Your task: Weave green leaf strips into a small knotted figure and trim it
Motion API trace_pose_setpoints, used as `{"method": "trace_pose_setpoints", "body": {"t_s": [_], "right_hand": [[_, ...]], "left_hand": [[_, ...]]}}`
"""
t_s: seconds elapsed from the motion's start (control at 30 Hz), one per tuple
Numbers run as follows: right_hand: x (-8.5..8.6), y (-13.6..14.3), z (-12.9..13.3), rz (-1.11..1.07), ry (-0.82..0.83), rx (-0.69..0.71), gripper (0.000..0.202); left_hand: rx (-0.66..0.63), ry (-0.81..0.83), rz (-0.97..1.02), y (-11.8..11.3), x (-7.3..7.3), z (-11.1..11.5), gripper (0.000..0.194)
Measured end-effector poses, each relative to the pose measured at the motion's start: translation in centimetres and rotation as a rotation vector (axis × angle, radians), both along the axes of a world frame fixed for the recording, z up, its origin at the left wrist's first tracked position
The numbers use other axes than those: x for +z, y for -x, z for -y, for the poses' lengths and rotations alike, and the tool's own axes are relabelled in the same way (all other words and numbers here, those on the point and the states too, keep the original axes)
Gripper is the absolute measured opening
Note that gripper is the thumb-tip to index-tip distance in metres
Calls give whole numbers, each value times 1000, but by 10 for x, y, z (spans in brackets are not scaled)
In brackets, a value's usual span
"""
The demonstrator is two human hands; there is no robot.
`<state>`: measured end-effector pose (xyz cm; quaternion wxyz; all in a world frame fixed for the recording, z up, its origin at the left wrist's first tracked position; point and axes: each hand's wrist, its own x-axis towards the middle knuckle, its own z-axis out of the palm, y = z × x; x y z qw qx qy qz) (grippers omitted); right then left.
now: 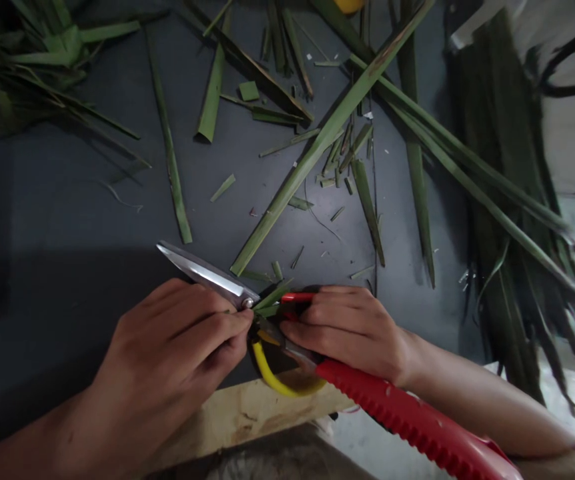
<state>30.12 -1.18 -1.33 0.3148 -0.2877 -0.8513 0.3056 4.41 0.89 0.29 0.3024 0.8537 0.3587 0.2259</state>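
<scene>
My left hand is closed at the lower middle, its thumb and forefinger pinching the end of a small green leaf piece. Steel scissor blades stick out past its knuckles, and a yellow handle loop shows between the hands. My right hand is closed beside it, fingers curled at a red-edged thing that I cannot make out fully. A red cutter runs under the right hand toward the lower right, its metal end near the leaf piece.
Long leaf strips and small cut scraps lie across the dark table. A leafy bundle sits at the upper left, and long dark leaves hang on the right. A wooden edge borders the table in front.
</scene>
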Motion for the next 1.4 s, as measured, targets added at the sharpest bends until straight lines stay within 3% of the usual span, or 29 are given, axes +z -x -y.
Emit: {"method": "trace_pose_setpoints", "body": {"t_s": [0.43,0.77,1.0,1.13,1.27,1.4], "right_hand": [[2,-1,1,13,-3,-27,21],[4,3,3,-57,4,-143,6],[3,4,4,-8,-25,-77,10],[3,11,9,-37,-89,-187,10],[7,20,14,-11,-201,-247,10],[6,25,16,57,-185,-286,9]], "left_hand": [[-12,-38,-8,0,-2,0,18],[14,-39,-1,2,-5,1,18],[42,-49,7,3,-5,3,14],[88,-57,-4,2,-6,6,13],[53,-85,5,1,-7,6,16],[35,-110,-1,2,-6,5,14]]}}
